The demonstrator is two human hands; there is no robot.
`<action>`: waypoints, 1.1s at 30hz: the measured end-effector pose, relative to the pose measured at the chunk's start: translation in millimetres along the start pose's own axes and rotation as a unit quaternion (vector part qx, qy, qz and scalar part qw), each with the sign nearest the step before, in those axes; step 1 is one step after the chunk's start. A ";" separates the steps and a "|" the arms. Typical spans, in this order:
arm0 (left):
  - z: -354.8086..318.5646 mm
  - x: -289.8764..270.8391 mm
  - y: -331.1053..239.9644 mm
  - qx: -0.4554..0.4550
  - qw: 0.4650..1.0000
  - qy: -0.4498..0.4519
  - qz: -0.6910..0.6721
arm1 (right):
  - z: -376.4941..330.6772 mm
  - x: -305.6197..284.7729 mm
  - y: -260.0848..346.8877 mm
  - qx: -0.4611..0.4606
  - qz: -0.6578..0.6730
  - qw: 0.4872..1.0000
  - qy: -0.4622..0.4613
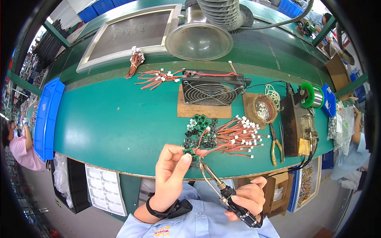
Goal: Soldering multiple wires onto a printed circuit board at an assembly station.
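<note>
A small green circuit board [190,152] is pinched between the thumb and fingers of my left hand [170,174], over the bench's near edge. My right hand [249,198] grips a soldering iron [212,173] by its dark handle; a thin tube runs along its barrel. The iron's tip points at the board's right side, and whether it touches cannot be made out. Red and brown wires reach up to the board from a bundle of wire leads [242,135] with white connectors. Left of that bundle lies a pile of small circuit boards [198,123], some green, some dark.
Beyond the boards stands a black fan [210,92]. To the right are a round tray of solder scraps [263,110], pliers [274,150], a soldering station [293,123] and a solder spool [313,97]. An extraction hood [198,43] hangs behind; a blue bin [48,119] stands left.
</note>
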State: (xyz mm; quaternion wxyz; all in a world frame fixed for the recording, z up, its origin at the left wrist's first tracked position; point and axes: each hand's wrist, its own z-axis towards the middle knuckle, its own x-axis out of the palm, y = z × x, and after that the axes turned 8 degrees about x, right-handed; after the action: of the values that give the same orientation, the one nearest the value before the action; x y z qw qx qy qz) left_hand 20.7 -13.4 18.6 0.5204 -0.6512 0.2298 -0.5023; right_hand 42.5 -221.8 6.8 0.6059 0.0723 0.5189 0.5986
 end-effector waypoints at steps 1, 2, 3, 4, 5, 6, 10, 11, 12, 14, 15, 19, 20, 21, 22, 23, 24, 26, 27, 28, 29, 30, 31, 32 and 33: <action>-0.1 0.1 0.0 0.000 1.000 0.000 0.002 | -0.3 -0.4 -0.1 -0.003 -0.008 1.000 0.004; -0.2 -0.1 0.0 0.001 1.000 0.001 0.005 | -2.5 -1.0 -2.0 -0.004 -0.007 1.000 0.004; -0.4 -1.7 0.4 0.001 1.000 -0.001 0.007 | -6.9 -1.9 -6.1 -0.011 -0.032 0.999 -0.026; -0.7 -4.8 1.2 0.008 1.000 0.005 0.007 | -11.4 -1.6 -11.2 -0.018 -0.057 0.997 -0.055; -0.7 -6.4 2.2 0.013 1.000 0.016 0.003 | -15.1 -1.3 -14.4 -0.024 -0.088 0.992 -0.086; -0.7 -7.2 2.4 0.018 0.999 0.027 0.000 | -16.2 2.5 -19.2 -0.023 -0.091 0.992 -0.088; 0.5 -5.9 -0.1 -0.013 0.998 0.045 -0.049 | 1.9 11.4 -52.2 0.148 -0.135 0.932 -0.301; 0.7 -7.4 -0.1 -0.012 0.998 0.044 -0.048 | 8.3 10.7 -60.1 0.213 -0.166 0.915 -0.299; 0.8 -9.4 0.5 -0.023 0.996 0.049 -0.066 | 10.4 9.7 -64.4 0.212 -0.164 0.916 -0.298; 1.7 -11.4 1.7 -0.046 0.992 0.061 -0.105 | 12.5 6.1 -70.8 0.225 -0.173 0.924 -0.257; 1.6 -12.1 1.3 -0.046 0.992 0.060 -0.105 | 12.6 5.8 -71.9 0.232 -0.177 0.927 -0.236; 1.5 -13.5 1.4 -0.056 0.989 0.063 -0.124 | 10.0 12.0 -69.1 0.210 -0.138 0.936 -0.246; 1.3 -14.1 1.7 -0.057 0.988 0.066 -0.130 | 9.2 13.6 -67.6 0.211 -0.137 0.936 -0.246; 1.1 -14.7 2.0 -0.057 0.987 0.069 -0.136 | 8.2 15.4 -65.7 0.216 -0.103 0.941 -0.240; 1.2 -15.3 1.9 -0.057 0.986 0.072 -0.141 | 7.3 17.2 -63.7 0.222 -0.068 0.944 -0.234; 1.3 -15.8 1.6 -0.057 0.986 0.072 -0.141 | 6.8 19.1 -61.9 0.226 -0.033 0.947 -0.227; 1.5 -16.2 1.1 -0.054 0.987 0.072 -0.137 | 6.5 20.9 -60.2 0.227 -0.033 0.946 -0.228; 2.2 -16.9 1.2 -0.048 0.988 0.072 -0.130 | 5.0 23.8 -57.8 0.226 0.030 0.945 -0.234; 3.9 -17.6 0.7 -0.054 0.987 0.075 -0.134 | 3.1 23.3 -56.8 0.227 0.057 0.942 -0.239; 6.7 -21.1 -1.9 -0.019 0.993 0.036 -0.107 | 2.3 23.0 -56.1 0.231 0.050 0.941 -0.242; 9.7 -27.0 -3.7 0.015 0.997 -0.002 -0.080 | 2.7 22.8 -56.0 0.242 0.054 0.937 -0.246; 12.3 -38.9 -6.1 0.023 0.996 -0.044 -0.067 | 2.9 22.0 -56.3 0.253 0.059 0.932 -0.252; 15.8 -56.2 -9.0 0.030 0.994 -0.086 -0.055 | 2.2 20.0 -57.3 0.265 0.062 0.927 -0.257; 17.3 -79.0 -15.1 0.000 0.995 -0.080 -0.055 | 1.9 17.4 -57.4 0.268 0.055 0.926 -0.261; 18.3 -102.1 -17.8 -0.032 0.995 -0.073 -0.055 | -1.1 16.5 -61.8 0.258 0.012 0.936 -0.240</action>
State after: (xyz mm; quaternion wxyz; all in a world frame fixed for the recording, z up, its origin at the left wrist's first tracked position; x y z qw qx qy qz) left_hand -6.7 84.9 -6.8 0.4858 -0.7142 0.1710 -0.4740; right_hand 77.7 -226.1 -46.4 0.6658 0.3734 0.4938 0.4164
